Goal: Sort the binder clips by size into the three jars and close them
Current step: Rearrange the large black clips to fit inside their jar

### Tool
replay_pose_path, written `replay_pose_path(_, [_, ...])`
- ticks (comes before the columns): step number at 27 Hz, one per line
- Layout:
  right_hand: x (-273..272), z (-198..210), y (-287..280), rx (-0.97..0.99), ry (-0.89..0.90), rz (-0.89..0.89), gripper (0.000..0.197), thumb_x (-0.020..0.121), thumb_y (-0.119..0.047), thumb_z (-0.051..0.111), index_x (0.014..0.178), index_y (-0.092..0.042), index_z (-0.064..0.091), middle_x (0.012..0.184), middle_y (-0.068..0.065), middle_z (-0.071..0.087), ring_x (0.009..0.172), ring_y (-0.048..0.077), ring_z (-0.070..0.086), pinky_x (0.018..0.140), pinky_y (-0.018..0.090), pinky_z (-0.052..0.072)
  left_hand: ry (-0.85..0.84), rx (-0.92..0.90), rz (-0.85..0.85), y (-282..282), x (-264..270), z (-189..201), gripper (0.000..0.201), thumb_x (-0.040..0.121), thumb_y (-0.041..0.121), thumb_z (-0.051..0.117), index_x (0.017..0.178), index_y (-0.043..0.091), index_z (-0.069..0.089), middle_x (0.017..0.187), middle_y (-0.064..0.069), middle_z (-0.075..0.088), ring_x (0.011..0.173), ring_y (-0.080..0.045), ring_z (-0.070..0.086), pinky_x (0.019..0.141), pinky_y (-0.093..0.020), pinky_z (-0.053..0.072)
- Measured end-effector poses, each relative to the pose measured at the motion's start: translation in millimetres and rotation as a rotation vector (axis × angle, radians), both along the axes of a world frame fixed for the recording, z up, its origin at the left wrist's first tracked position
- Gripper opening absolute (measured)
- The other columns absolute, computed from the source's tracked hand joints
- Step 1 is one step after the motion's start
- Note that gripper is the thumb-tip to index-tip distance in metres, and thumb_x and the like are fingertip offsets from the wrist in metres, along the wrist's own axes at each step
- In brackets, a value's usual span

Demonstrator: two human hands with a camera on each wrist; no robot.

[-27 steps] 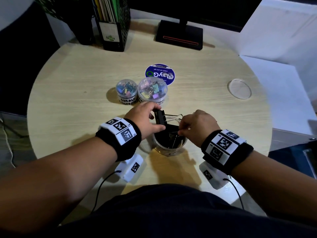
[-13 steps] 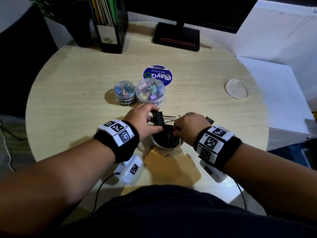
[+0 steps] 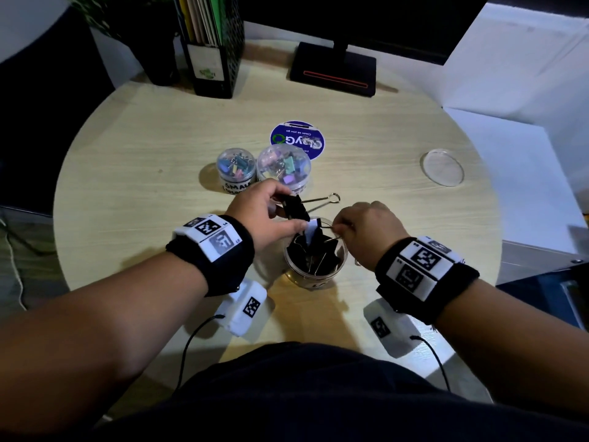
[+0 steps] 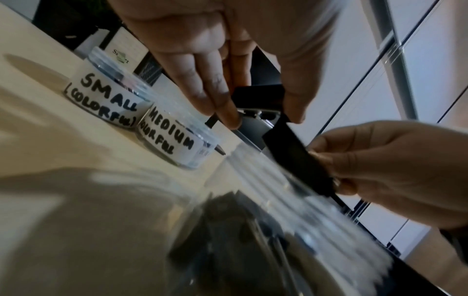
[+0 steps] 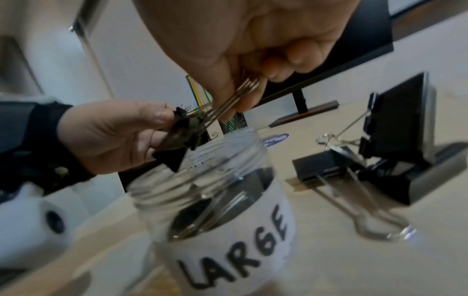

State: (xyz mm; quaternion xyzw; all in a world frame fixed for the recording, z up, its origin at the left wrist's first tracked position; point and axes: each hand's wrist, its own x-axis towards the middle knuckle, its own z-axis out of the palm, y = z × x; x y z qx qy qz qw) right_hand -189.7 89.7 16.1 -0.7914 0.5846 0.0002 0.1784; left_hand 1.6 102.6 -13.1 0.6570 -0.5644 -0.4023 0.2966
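Furthest left, the small jar [image 3: 236,170] and the medium jar [image 3: 283,167] stand lidded and full, so the step in hand looks like filling the large jar [image 3: 314,264]. The left hand [image 3: 266,213] pinches a black binder clip [image 3: 294,208] just over its open mouth, and the right hand [image 3: 366,232] pinches the wire handles of a second clip [image 3: 314,232] over the same opening. Next, both must be lowered or dropped in, the loose clips [image 5: 329,166] on the table gathered, and the clear lid [image 3: 442,167] far right fetched.

I am working at an office desk. A monitor stand [image 3: 333,70] and a file holder [image 3: 212,46] of folders flank the round wooden table [image 3: 159,122].
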Motion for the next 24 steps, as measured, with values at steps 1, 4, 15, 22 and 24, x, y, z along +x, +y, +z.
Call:
replay_pose_path(1, [1, -1, 0, 0.0, -0.025, 0.007, 0.022, 0.092, -0.026, 0.051, 0.103, -0.02, 0.069, 0.11, 0.008, 0.059, 0.104, 0.03, 0.048, 0.085, 0.028, 0.031, 0.019, -0.01, 0.014, -1, 1, 0, 0.056, 0.042, 0.059, 0.078, 0.091, 0.049, 0.054, 0.098, 0.003, 0.068, 0.09, -0.015, 0.066, 0.086, -0.041, 0.054])
replay_pose_path(4, [5, -7, 0, 0.003, 0.044, 0.078, 0.023, 0.09, -0.035, 0.052, 0.107, -0.031, 0.068, 0.11, 0.003, 0.054, 0.104, 0.029, 0.045, 0.089, 0.031, 0.036, 0.0, -0.039, 0.018, -5, 2, 5, 0.054, 0.049, 0.05, 0.084, 0.094, 0.044, 0.055, 0.101, 0.007, 0.067, 0.094, -0.013, 0.064, 0.088, -0.04, 0.053])
replay_pose_path(15, [-5, -7, -6, 0.068, 0.03, 0.052, 0.018, 0.081, -0.032, 0.066, 0.098, -0.029, 0.072, 0.102, 0.001, 0.059, 0.1, 0.021, 0.053, 0.076, 0.024, 0.039, -0.106, -0.096, -0.032, -2, 5, 8, 0.053, 0.06, 0.036, 0.085, 0.105, 0.026, 0.06, 0.1, 0.009, 0.06, 0.088, -0.008, 0.056, 0.075, -0.023, 0.045])
replay_pose_path(22, [-4, -18, 5, 0.016, 0.057, 0.075, 0.03, 0.082, -0.03, 0.046, 0.097, -0.03, 0.072, 0.105, 0.005, 0.055, 0.101, 0.031, 0.048, 0.087, 0.037, 0.044, -0.112, -0.087, -0.058, -1, 0, 10, 0.055, 0.059, 0.037, 0.086, 0.107, 0.028, 0.06, 0.105, 0.009, 0.061, 0.089, -0.007, 0.056, 0.07, -0.017, 0.038])
replay_pose_path(24, [-8, -13, 2, -0.129, -0.218, -0.098, 0.028, 0.073, -0.024, 0.048, 0.083, -0.016, 0.073, 0.095, 0.009, 0.057, 0.093, 0.034, 0.053, 0.08, 0.035, 0.046, -0.142, -0.086, -0.079, -1, 2, 12, 0.056, 0.059, 0.035, 0.086, 0.109, 0.028, 0.061, 0.104, 0.009, 0.06, 0.09, -0.007, 0.056, 0.072, -0.018, 0.038])
